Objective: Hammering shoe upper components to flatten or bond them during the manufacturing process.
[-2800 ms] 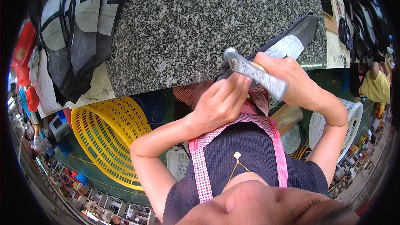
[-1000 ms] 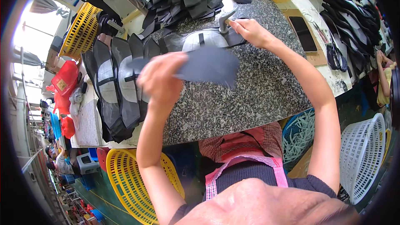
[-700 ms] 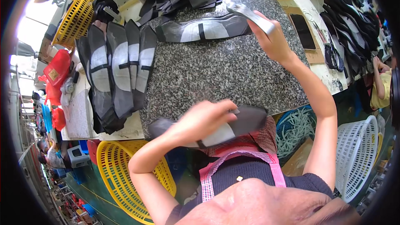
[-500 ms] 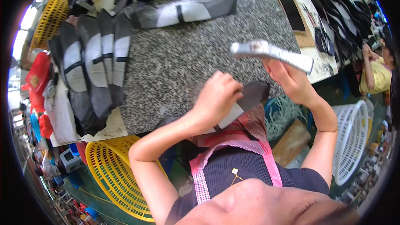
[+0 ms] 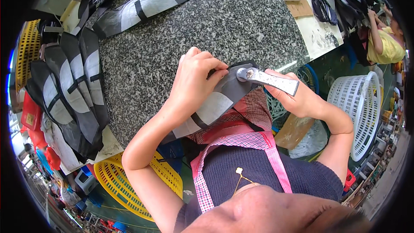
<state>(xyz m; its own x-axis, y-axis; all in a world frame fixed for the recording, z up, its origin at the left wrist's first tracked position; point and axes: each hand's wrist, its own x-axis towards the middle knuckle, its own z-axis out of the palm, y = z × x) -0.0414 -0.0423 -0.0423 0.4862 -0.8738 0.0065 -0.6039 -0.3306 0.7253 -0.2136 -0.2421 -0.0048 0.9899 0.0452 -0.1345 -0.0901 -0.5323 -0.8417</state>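
Note:
My left hand point(image 5: 196, 82) pinches a black and grey cut material piece point(image 5: 211, 108) at the near edge of the speckled granite table point(image 5: 207, 30); the piece hangs off the edge toward my apron. My right hand point(image 5: 297, 97) grips the handle of a silver metal roller tool point(image 5: 265, 77), whose round head rests on the piece just beside my left fingertips.
A fanned stack of similar black and grey pieces point(image 5: 71, 90) lies at the table's left, and another long piece point(image 5: 151, 2) at the far side. A yellow basket point(image 5: 129, 181) sits below left, a white basket point(image 5: 364, 112) at right. Another person in yellow point(image 5: 384, 43) works far right.
My left hand carried a piece from the far pile to the near table edge. My right hand brought the metal tool down from the far side onto that piece.

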